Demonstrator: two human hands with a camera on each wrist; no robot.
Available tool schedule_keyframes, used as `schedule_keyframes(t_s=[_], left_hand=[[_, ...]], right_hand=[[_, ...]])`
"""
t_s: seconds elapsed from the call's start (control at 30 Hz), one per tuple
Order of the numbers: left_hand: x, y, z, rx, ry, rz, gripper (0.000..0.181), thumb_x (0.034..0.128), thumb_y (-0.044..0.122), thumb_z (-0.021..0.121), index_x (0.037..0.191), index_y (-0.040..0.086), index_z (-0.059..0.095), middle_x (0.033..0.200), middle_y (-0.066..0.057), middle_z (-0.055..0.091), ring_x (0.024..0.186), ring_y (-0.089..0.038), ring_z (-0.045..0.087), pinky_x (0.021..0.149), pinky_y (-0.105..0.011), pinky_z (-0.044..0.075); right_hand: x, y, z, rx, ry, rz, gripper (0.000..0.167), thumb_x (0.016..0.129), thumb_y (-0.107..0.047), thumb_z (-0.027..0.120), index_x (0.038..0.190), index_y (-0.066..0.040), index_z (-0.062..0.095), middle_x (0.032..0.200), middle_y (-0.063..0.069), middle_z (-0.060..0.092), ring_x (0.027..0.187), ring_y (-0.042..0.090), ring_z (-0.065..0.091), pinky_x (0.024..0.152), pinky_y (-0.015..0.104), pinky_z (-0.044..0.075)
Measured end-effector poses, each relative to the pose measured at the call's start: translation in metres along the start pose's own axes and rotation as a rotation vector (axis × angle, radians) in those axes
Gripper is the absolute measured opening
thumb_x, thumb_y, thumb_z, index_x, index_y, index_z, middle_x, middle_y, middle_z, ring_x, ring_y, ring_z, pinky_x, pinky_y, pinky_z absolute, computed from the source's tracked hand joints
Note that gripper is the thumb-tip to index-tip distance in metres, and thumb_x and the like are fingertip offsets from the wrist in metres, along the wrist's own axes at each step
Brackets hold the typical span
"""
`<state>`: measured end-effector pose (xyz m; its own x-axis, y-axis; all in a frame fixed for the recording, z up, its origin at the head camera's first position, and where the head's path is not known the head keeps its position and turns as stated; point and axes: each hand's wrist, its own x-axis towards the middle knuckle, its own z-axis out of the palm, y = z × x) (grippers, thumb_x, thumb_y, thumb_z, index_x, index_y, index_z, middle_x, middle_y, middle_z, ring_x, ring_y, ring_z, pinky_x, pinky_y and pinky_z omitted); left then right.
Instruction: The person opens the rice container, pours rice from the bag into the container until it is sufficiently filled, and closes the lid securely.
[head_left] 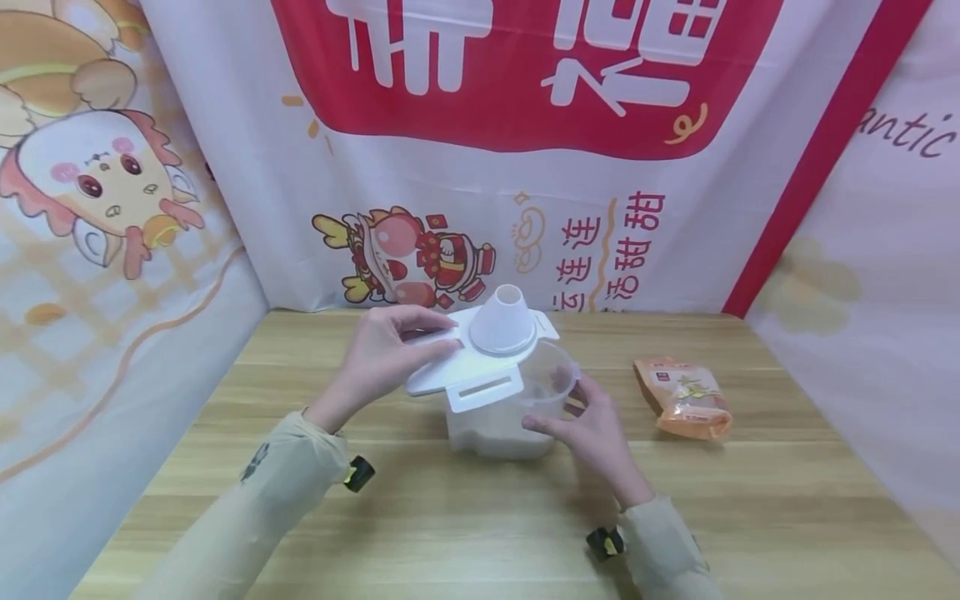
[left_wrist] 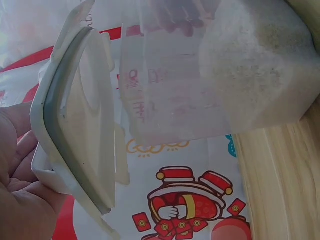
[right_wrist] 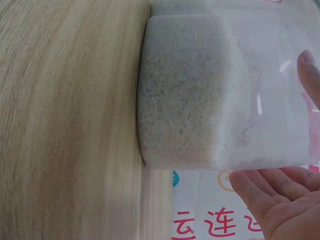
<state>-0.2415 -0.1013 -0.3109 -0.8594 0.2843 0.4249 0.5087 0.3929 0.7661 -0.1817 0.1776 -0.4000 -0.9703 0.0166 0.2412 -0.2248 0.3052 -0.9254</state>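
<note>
My left hand (head_left: 386,350) pinches a white lid (head_left: 438,372) by its left end, thumb on top. A hollow white cone (head_left: 502,323) stands on the lid, and strap-like clips stick out at its edges. In the left wrist view a grey seal (left_wrist: 59,112) lines the lid's underside, apart from the container's open mouth. The clear plastic container (head_left: 498,433) stands upright on the table, with white rice (right_wrist: 185,95) in its lower part. Around its right side near the rim, my right hand (head_left: 596,425) grips it, thumb in front and fingers behind.
An orange-and-clear packet (head_left: 686,400) lies on the wooden table (head_left: 480,533) to the right of the container. Printed cloth (head_left: 480,175) hangs behind the table, with more cloth at both sides. A black wrist camera (head_left: 360,473) sits under the left sleeve.
</note>
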Motion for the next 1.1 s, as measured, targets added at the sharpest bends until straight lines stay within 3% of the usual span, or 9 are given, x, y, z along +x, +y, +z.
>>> schedule_keyframes(t_s=[0.17, 0.33, 0.53, 0.77, 1.1], left_hand=[[0.006, -0.004, 0.007, -0.017, -0.025, 0.025, 0.023, 0.0779, 0.024, 0.086, 0.099, 0.017, 0.078, 0.094, 0.008, 0.073, 0.089, -0.009, 0.068, 0.079, -0.035, 0.056], [0.010, -0.008, 0.012, -0.017, -0.042, 0.031, 0.023, 0.0784, 0.023, 0.086, 0.099, 0.017, 0.078, 0.093, 0.008, 0.073, 0.089, -0.009, 0.068, 0.081, -0.035, 0.055], [0.015, -0.011, 0.018, -0.030, -0.060, 0.037, 0.023, 0.0780, 0.023, 0.086, 0.099, 0.015, 0.078, 0.093, 0.006, 0.073, 0.088, -0.009, 0.068, 0.082, -0.032, 0.056], [0.020, -0.009, 0.025, -0.043, -0.105, 0.067, 0.023, 0.0779, 0.025, 0.086, 0.098, 0.018, 0.078, 0.092, 0.009, 0.073, 0.087, -0.008, 0.069, 0.082, -0.030, 0.056], [0.026, -0.002, 0.032, -0.048, -0.153, 0.100, 0.023, 0.0791, 0.025, 0.085, 0.100, 0.017, 0.078, 0.094, 0.009, 0.073, 0.090, -0.008, 0.068, 0.085, -0.031, 0.056]], right_hand=[[0.006, 0.020, 0.000, -0.031, 0.016, -0.017, 0.080, 0.064, -0.034, 0.093, 0.131, -0.010, 0.057, 0.135, 0.011, 0.057, 0.122, 0.028, 0.054, 0.099, 0.046, 0.048], [0.007, 0.024, 0.000, -0.029, 0.021, -0.012, 0.082, 0.062, -0.037, 0.094, 0.131, -0.010, 0.059, 0.135, 0.012, 0.057, 0.120, 0.029, 0.056, 0.098, 0.046, 0.049], [0.004, 0.013, 0.000, -0.035, 0.014, 0.046, 0.079, 0.064, -0.025, 0.094, 0.132, -0.005, 0.058, 0.137, 0.016, 0.054, 0.122, 0.033, 0.054, 0.101, 0.045, 0.047], [-0.005, -0.018, 0.000, -0.023, 0.006, 0.019, 0.069, 0.068, -0.008, 0.090, 0.128, 0.001, 0.059, 0.133, 0.020, 0.057, 0.119, 0.037, 0.055, 0.099, 0.050, 0.047], [-0.005, -0.016, -0.002, -0.051, 0.004, 0.031, 0.067, 0.068, -0.015, 0.092, 0.127, -0.005, 0.061, 0.130, 0.014, 0.060, 0.117, 0.034, 0.057, 0.098, 0.049, 0.048]])
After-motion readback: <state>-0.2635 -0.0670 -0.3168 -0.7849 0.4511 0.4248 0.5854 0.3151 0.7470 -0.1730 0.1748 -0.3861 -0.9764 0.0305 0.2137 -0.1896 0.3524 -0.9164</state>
